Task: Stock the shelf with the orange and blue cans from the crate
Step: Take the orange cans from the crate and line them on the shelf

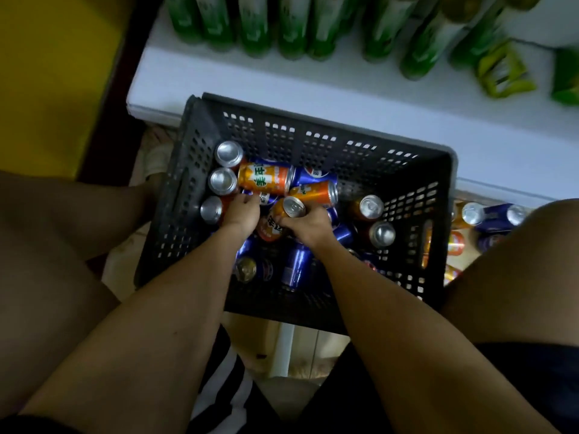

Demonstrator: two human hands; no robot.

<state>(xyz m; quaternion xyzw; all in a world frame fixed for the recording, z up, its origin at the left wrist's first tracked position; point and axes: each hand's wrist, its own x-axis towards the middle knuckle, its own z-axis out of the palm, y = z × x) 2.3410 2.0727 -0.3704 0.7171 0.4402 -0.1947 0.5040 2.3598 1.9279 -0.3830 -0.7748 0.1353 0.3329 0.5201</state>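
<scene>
A black perforated crate [313,136] sits on the floor between my knees and holds several orange and blue cans. My right hand [308,225] grips an orange can [283,216] that tilts with its silver top toward the shelf. My left hand [242,211] reaches down among the cans at the crate's left side, its fingers curled onto a blue can [266,198] under a lying orange can [264,178]. The fingertips are hidden. Silver tops of upright cans [223,180] line the left wall.
A white shelf [313,86] runs just beyond the crate, with green bottles [288,26] and green packets [501,72] at its back. Below it at the right stand orange and blue cans [488,214]. My bare knees flank the crate; a yellow panel [56,73] is at left.
</scene>
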